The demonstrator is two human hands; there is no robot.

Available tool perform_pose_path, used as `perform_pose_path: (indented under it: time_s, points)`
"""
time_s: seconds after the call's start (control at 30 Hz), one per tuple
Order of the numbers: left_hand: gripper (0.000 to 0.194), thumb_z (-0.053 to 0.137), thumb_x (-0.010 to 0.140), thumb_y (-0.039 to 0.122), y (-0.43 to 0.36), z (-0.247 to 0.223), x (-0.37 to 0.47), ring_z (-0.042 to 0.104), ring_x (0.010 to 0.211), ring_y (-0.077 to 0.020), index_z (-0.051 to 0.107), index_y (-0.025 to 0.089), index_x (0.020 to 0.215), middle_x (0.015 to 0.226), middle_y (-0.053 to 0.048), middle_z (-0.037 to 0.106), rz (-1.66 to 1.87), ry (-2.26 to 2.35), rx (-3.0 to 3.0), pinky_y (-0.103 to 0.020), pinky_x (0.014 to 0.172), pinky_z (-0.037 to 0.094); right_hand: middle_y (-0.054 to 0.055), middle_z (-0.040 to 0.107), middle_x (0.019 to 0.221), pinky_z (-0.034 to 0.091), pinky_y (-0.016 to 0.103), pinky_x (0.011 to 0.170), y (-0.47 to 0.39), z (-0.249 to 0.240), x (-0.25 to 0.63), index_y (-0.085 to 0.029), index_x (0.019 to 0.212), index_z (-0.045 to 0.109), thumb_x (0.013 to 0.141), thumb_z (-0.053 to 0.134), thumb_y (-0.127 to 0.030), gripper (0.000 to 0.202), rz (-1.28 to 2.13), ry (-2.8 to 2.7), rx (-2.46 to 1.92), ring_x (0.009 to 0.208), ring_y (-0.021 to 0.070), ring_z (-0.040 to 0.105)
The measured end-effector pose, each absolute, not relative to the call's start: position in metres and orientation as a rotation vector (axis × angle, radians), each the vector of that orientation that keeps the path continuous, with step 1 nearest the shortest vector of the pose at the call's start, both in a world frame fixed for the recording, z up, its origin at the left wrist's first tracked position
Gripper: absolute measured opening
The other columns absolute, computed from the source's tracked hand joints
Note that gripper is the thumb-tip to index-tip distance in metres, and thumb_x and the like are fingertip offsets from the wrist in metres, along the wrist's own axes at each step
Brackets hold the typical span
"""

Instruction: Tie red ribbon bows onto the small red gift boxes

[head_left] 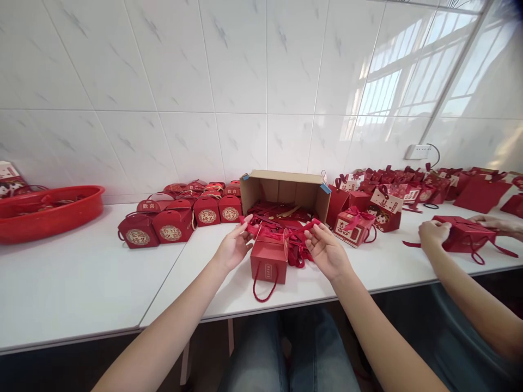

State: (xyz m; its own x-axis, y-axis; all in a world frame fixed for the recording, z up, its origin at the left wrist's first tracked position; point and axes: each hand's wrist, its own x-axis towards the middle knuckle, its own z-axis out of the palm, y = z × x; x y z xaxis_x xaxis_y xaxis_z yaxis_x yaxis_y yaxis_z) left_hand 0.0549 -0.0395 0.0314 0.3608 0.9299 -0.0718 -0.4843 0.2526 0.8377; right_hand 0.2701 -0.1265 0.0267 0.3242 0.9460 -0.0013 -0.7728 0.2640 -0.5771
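Observation:
A small red gift box (268,264) stands on the white table in front of me, its cord handle hanging toward the front edge. A red ribbon (273,234) runs across its top. My left hand (235,245) pinches the ribbon at the box's left, and my right hand (328,249) pinches it at the right. Behind the box, an open cardboard carton (281,177) lies with red ribbons (300,251) spilling out of its mouth.
Several red boxes (174,224) stand at the left, beyond them a red basin (53,215). Right of the carton sits a box with a bow (355,226), with many more boxes behind. At the far right, another person's hands hold a red box (463,234).

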Motion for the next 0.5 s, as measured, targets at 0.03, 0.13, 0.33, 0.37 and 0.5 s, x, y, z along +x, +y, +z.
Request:
perform_pose_path:
  time_s: [0.03, 0.13, 0.33, 0.37, 0.5]
  points:
    - [0.020, 0.054, 0.087, 0.019, -0.040, 0.036, 0.054, 0.062, 0.064, -0.0102, 0.065, 0.019, 0.104, 0.080, -0.002, 0.067, 1.114, 0.622, 0.759, -0.021, 0.060, 0.048, -0.004, 0.068, 0.070, 0.053, 0.016, 0.053, -0.126, 0.026, 0.272, -0.018, 0.080, 0.066, 0.059, 0.081, -0.014, 0.027, 1.199, -0.372, -0.530, 0.066, 0.0105, 0.067]
    - [0.015, 0.055, 0.087, 0.010, -0.041, 0.045, 0.049, 0.059, 0.053, -0.0067, 0.067, 0.014, 0.095, 0.070, -0.001, 0.066, 1.233, 0.646, 0.675, -0.017, 0.053, 0.049, -0.005, 0.065, 0.066, 0.051, 0.016, 0.051, -0.125, 0.024, 0.276, -0.018, 0.083, 0.066, 0.061, 0.081, -0.018, 0.026, 1.192, -0.346, -0.501, 0.060, 0.0082, 0.063]
    - [0.014, 0.057, 0.084, 0.002, -0.041, 0.040, 0.035, 0.056, 0.046, -0.0057, 0.062, 0.010, 0.073, 0.054, 0.001, 0.058, 1.301, 0.762, 0.574, -0.013, 0.047, 0.049, -0.004, 0.062, 0.066, 0.047, 0.019, 0.046, -0.129, 0.014, 0.278, -0.018, 0.083, 0.062, 0.073, 0.068, -0.017, 0.011, 1.256, -0.309, -0.420, 0.054, 0.0082, 0.056]
    - [0.017, 0.057, 0.084, 0.002, -0.041, 0.038, 0.032, 0.056, 0.045, -0.0058, 0.060, 0.010, 0.070, 0.053, 0.000, 0.057, 1.300, 0.778, 0.551, -0.013, 0.045, 0.049, -0.003, 0.063, 0.069, 0.048, 0.019, 0.047, -0.130, 0.011, 0.278, -0.017, 0.082, 0.061, 0.075, 0.063, -0.014, 0.007, 1.290, -0.275, -0.400, 0.056, 0.0089, 0.057]
    - [0.017, 0.054, 0.086, 0.002, -0.046, 0.025, 0.025, 0.054, 0.042, -0.0052, 0.058, 0.011, 0.071, 0.053, 0.000, 0.056, 1.294, 0.819, 0.438, -0.011, 0.039, 0.047, 0.001, 0.061, 0.072, 0.051, 0.020, 0.051, -0.134, -0.006, 0.277, -0.016, 0.074, 0.055, 0.074, 0.050, -0.009, 0.009, 1.427, -0.141, -0.309, 0.057, 0.0084, 0.055]
